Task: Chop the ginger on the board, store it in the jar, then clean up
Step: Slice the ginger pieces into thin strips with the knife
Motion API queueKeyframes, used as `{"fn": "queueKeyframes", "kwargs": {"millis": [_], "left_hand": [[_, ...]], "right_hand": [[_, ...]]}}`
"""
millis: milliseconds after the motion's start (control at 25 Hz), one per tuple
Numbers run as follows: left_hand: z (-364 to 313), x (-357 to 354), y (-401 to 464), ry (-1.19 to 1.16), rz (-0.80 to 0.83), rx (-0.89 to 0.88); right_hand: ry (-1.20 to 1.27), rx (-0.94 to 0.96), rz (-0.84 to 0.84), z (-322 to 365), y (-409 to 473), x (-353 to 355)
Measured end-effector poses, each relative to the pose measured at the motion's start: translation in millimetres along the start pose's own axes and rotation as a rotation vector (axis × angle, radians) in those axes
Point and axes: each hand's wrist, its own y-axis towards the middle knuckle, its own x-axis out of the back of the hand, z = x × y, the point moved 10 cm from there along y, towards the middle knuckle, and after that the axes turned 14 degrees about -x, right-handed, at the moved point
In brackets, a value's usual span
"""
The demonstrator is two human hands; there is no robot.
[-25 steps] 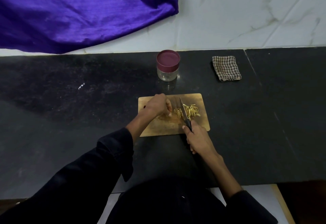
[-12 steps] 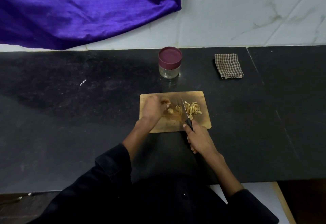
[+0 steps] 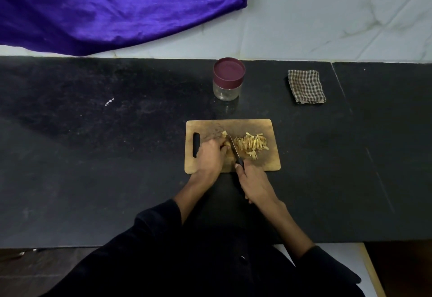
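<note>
From the head view I see the board (image 3: 254,163) lying flat on the black counter (image 3: 93,156), its handle slot toward my left. My left hand (image 3: 210,156) sits on the board's left half, fingers curled down over a piece of ginger (image 3: 225,134), pinning it against the wood; only a pale bit of that piece shows past the fingertips. My right hand (image 3: 256,183) is wrapped around the dark handle of the knife (image 3: 234,148), forefinger along the top. The blade runs away from me, right beside the left fingertips, with its tip near the exposed ginger.

To the right of the blade is a loose pile of strips (image 3: 251,143), pale yellow, spread over the board's right half and touching nothing but the wood.

Beyond the board, well apart from it, stands the jar (image 3: 228,79), clear glass with its maroon lid on. Farther right lies a folded checked cloth (image 3: 306,87). A purple drape (image 3: 112,9) hangs over the white wall behind the counter. My dark sleeves fill the bottom of the view.
</note>
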Motion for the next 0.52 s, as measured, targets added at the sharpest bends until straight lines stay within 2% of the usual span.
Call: {"fn": "queueKeyframes", "kwargs": {"millis": [520], "left_hand": [[10.8, -3.0, 1.3, -0.068, -0.02, 0.065]], "right_hand": [[-0.034, -0.041, -0.012, 6.8, 6.7, -12.6]]}}
